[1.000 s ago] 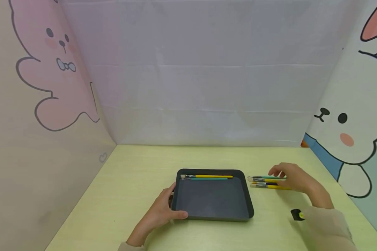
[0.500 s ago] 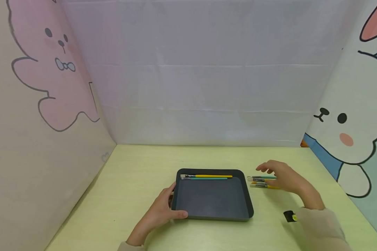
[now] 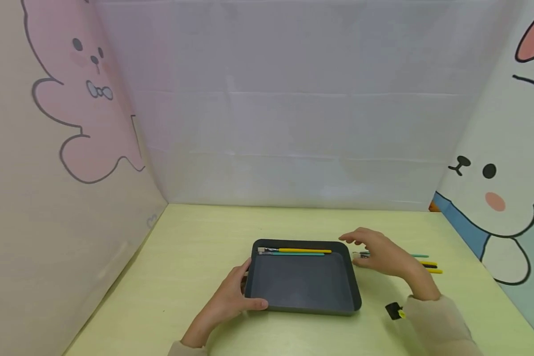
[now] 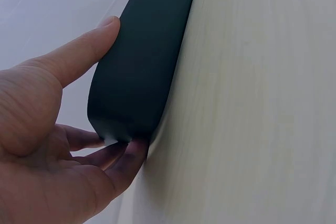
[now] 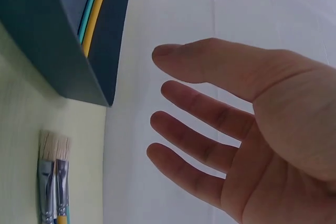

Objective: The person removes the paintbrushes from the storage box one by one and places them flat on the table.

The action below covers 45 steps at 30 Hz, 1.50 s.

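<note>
My left hand [image 3: 231, 296] grips the dark grey tray [image 3: 302, 284] at its front left corner. In the left wrist view the thumb lies along the tray's side and the fingers curl at its corner. Along the tray's far wall lie a yellow paintbrush [image 3: 304, 250] and a teal paintbrush [image 3: 300, 254], side by side. My right hand [image 3: 382, 254] hovers just right of the tray, fingers spread and holding nothing. It partly hides several more paintbrushes [image 3: 428, 263] on the table; the right wrist view shows pale bristles [image 5: 54, 148] below the tray's corner.
The pale yellow table [image 3: 204, 232] meets a white backdrop [image 3: 293, 148] behind. Cartoon-printed side panels [image 3: 494, 237] stand left and right. A small black piece with a yellow spot [image 3: 395, 310] shows beside the right sleeve.
My right hand has moved left from over the brush handles to near the tray's right edge, uncovering the handle ends. The left hand and tray have stayed in place.
</note>
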{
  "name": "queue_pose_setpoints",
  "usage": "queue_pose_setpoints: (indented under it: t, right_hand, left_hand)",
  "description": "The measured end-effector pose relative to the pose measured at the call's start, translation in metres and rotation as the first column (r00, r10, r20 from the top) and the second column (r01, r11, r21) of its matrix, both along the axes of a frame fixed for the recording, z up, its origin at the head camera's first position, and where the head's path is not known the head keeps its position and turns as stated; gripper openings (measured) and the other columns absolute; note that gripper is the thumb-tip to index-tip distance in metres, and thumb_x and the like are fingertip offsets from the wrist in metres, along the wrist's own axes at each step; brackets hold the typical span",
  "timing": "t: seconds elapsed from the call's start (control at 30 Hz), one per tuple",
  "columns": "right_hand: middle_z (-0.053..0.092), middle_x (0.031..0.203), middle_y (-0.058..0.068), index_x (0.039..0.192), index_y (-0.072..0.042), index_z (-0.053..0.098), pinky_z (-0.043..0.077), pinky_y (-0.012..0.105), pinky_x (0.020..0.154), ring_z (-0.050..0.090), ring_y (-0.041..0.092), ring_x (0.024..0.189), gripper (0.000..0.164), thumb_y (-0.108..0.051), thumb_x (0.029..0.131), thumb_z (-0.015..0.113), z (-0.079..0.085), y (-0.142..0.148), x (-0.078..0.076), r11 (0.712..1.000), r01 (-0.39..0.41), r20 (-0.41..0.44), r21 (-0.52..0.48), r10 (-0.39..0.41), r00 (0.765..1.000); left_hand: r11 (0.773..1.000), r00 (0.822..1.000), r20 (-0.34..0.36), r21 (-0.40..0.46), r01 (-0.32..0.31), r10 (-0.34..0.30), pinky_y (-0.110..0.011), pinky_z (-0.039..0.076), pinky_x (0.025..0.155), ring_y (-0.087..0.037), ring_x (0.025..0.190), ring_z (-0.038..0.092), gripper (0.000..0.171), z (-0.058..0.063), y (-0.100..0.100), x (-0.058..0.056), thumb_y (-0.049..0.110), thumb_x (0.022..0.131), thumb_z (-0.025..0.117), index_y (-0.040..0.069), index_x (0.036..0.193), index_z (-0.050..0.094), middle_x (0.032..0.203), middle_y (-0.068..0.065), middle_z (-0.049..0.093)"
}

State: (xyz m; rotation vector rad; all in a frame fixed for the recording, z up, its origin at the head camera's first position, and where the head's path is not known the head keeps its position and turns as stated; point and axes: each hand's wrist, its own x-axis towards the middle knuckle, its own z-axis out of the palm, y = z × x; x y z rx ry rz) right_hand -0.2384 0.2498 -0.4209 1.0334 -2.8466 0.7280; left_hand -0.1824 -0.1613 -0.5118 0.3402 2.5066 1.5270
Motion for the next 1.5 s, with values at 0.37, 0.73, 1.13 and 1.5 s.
queue_pose_setpoints:
  t: [0.37,0.73,1.13,1.5]
  right_hand:
    - [0.064,0.131,0.008,0.148,-0.007,0.061,0.055,0.051,0.097,0.064,0.035,0.121,0.058,-0.005,0.093,0.08,0.015,-0.057,-0.02,0.99,-0.101,0.112,0.095,0.09,0.99]
    - [0.062,0.134,0.014,0.149,-0.001,0.058,0.053,0.052,0.1,0.063,0.035,0.119,0.06,-0.005,0.094,0.079,0.002,-0.096,-0.041,0.963,-0.242,0.183,0.122,0.217,0.959]
    - [0.062,0.136,0.015,0.149,0.001,0.058,0.051,0.048,0.099,0.061,0.029,0.117,0.063,-0.005,0.09,0.081,-0.013,-0.117,-0.048,0.945,-0.287,0.25,0.159,0.243,0.937]
    - [0.063,0.132,0.013,0.147,0.001,0.06,0.052,0.05,0.103,0.063,0.033,0.122,0.063,-0.006,0.089,0.084,-0.021,-0.123,-0.052,0.946,-0.27,0.302,0.179,0.209,0.93]
  left_hand:
    - [1.0,1.0,0.017,0.001,-0.012,0.012,-0.052,0.05,0.105,-0.039,0.136,0.055,0.124,0.0,-0.003,0.0,0.034,0.076,0.099,0.008,0.17,0.022,0.16,-0.024,0.039]
    - [1.0,1.0,0.012,0.007,0.0,-0.001,-0.049,0.05,0.104,-0.034,0.132,0.058,0.126,0.002,0.0,-0.001,0.035,0.076,0.099,0.005,0.17,0.021,0.158,-0.024,0.04]
    - [1.0,1.0,0.002,-0.004,0.009,-0.009,-0.049,0.05,0.103,-0.035,0.132,0.058,0.125,0.004,0.0,0.002,0.038,0.077,0.098,0.004,0.17,0.021,0.158,-0.024,0.04]
    - [1.0,1.0,0.005,-0.006,0.004,-0.004,-0.049,0.05,0.103,-0.035,0.132,0.058,0.125,0.003,0.0,0.002,0.036,0.077,0.098,0.004,0.17,0.021,0.157,-0.024,0.041]
